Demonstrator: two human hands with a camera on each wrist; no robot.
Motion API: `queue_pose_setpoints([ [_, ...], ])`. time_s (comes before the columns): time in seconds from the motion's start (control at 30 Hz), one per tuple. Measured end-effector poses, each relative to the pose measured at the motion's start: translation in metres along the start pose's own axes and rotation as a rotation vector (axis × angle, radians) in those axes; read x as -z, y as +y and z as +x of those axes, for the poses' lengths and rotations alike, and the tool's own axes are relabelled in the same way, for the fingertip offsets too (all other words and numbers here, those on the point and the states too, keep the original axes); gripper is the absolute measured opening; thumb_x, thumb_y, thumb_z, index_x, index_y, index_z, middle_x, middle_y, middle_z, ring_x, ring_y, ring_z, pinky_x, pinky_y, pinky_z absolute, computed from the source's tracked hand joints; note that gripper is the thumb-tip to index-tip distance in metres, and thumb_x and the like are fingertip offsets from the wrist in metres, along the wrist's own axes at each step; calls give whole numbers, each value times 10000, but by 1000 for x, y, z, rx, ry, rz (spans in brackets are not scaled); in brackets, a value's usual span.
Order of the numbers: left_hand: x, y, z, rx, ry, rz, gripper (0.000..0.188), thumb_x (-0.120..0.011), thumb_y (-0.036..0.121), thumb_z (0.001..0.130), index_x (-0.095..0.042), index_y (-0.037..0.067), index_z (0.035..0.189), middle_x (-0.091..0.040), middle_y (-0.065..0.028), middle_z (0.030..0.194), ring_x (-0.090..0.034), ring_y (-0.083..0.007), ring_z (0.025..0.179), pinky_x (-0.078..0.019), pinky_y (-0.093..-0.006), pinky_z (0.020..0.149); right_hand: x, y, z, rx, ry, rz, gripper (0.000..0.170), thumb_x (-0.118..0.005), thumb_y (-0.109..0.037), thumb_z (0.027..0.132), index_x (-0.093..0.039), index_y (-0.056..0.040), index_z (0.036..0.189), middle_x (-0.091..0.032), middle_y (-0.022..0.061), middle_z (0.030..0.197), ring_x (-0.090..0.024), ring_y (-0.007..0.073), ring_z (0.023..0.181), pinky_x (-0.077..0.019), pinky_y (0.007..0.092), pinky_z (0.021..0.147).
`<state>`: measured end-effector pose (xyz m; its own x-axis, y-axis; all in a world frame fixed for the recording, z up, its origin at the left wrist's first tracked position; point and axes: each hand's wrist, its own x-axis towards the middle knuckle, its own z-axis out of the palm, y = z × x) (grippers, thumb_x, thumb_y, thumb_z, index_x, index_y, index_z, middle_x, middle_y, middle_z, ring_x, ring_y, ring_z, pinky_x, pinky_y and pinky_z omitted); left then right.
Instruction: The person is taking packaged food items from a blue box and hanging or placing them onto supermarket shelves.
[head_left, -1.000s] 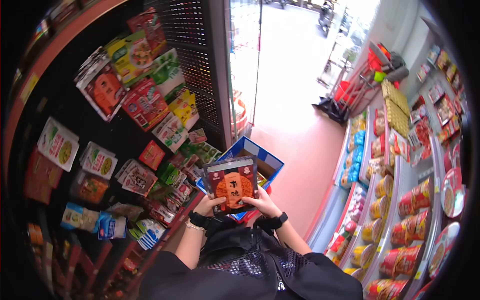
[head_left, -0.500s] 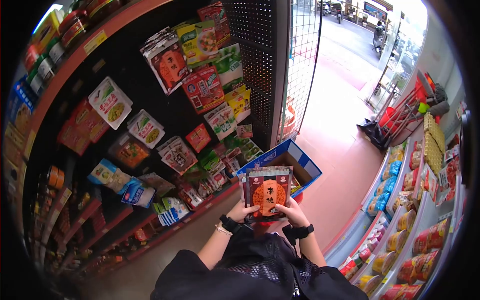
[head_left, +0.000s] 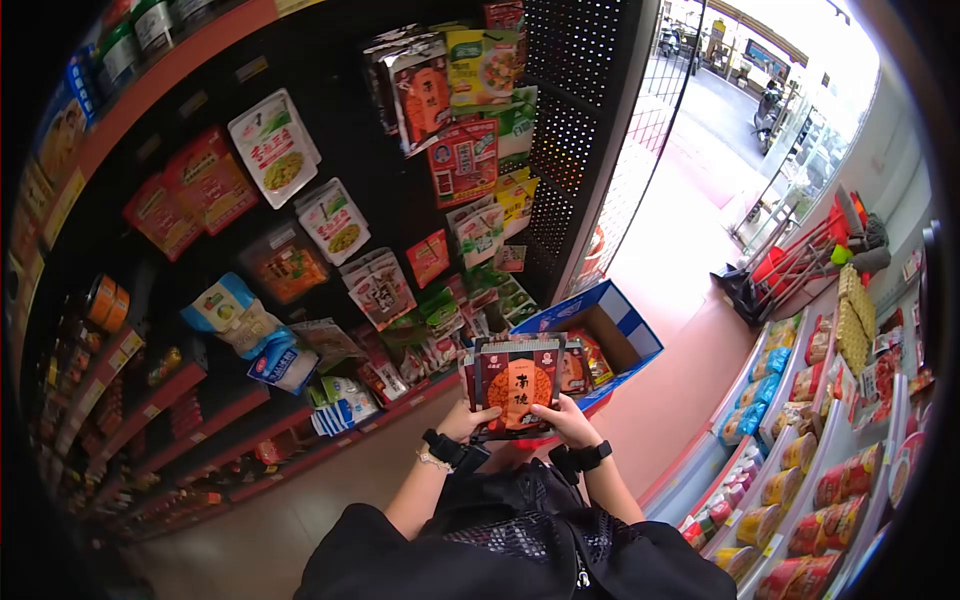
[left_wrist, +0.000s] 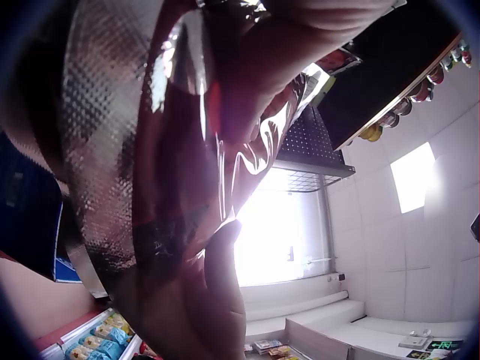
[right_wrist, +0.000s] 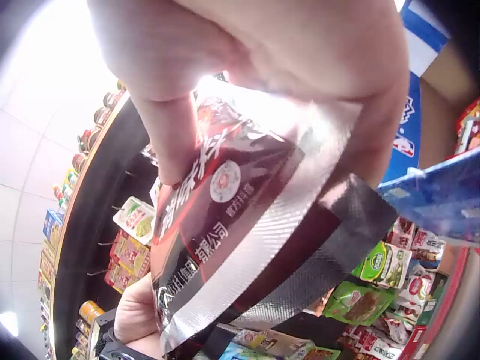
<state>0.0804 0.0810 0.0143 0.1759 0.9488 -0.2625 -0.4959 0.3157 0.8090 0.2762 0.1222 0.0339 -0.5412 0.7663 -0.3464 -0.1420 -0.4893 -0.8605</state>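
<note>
In the head view both hands hold a small stack of dark red seasoning packets (head_left: 518,385), the front one with an orange round picture and black characters. My left hand (head_left: 464,421) grips the stack's lower left side, thumb across the front. On the lower right, my right hand (head_left: 572,424) grips it likewise. Another packet edge sticks out at the stack's left. The left wrist view shows the shiny foil packet (left_wrist: 180,172) close up. In the right wrist view, ridged sealed edges of at least two packets (right_wrist: 225,240) overlap under my fingers.
Just beyond the stack stands an open blue-and-white cardboard box (head_left: 640,352) with several packets inside. A black pegboard rack (head_left: 355,130) on the left carries hanging bags. Along the right runs a shelf with cup noodles (head_left: 825,475). A doorway opens ahead onto a street.
The head view has turned left, so the rack fills more of it. Both hands keep their grip on the packets, and packets inside the box now show more beside the stack.
</note>
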Motion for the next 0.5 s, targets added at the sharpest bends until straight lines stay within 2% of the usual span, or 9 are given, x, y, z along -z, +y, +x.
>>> queue_pose_setpoints([
  [0.03,13,0,-7,17,29,36,382,-585,3,707,-455,-7,1067,-530,-74,1011,-516,-156,895,-415,-291,792,-12,3,2,-7,-13,11,315,-556,-95,762,-457,36,1032,-560,98,937,-559,148,781,-456,259,701],
  [0.07,16,8,-17,-28,45,-1,341,-583,3,707,-478,-3,1032,-554,-62,942,-540,-138,813,-440,-259,719,-24,5,5,-102,-17,-20,304,-547,-97,771,-462,37,1030,-562,99,933,-556,142,789,-454,256,700],
  [0.17,50,20,-39,102,104,5,311,-581,10,714,-492,4,1011,-554,-75,953,-546,-143,824,-446,-267,731,-55,35,16,-3,-27,45,249,-533,-109,783,-497,29,987,-568,83,923,-552,131,804,-449,257,717],
  [0.2,62,25,-48,64,102,-5,263,-585,21,711,-514,6,965,-571,-65,896,-559,-128,762,-462,-251,679,-70,44,17,2,-4,52,249,-533,-109,783,-497,29,987,-568,83,923,-552,131,804,-449,257,717],
  [0.3,91,25,-55,165,22,32,248,-587,32,713,-522,11,951,-578,-57,865,-565,-129,735,-467,-247,655,-95,54,17,-28,74,33,231,-540,-127,781,-514,7,967,-581,56,875,-554,96,715,-459,215,623],
  [0.37,88,27,-62,135,82,-27,246,-593,48,714,-526,12,947,-578,-60,871,-566,-134,735,-469,-256,649,-109,43,9,-80,89,31,221,-546,-142,778,-524,-8,953,-586,43,824,-531,52,625,-434,169,514],
  [0.4,97,34,-69,136,79,-17,261,-578,36,721,-508,15,971,-571,-65,893,-564,-135,751,-469,-260,649,-130,25,-1,-166,128,-94,211,-549,-150,776,-531,-16,939,-585,38,793,-495,16,559,-386,139,435],
  [0.47,99,34,-74,210,62,-60,281,-563,26,730,-489,14,1001,-561,-68,924,-560,-141,778,-469,-275,661,-124,47,13,-99,121,-99,214,-551,-124,772,-529,-1,945,-585,65,821,-540,70,643,-442,190,538],
  [0.5,108,31,-80,156,33,-16,282,-562,36,735,-490,13,1006,-559,-73,930,-559,-144,788,-470,-277,668,-127,63,15,-72,114,-106,222,-553,-115,769,-526,6,953,-585,71,837,-555,92,682,-459,214,585],
])
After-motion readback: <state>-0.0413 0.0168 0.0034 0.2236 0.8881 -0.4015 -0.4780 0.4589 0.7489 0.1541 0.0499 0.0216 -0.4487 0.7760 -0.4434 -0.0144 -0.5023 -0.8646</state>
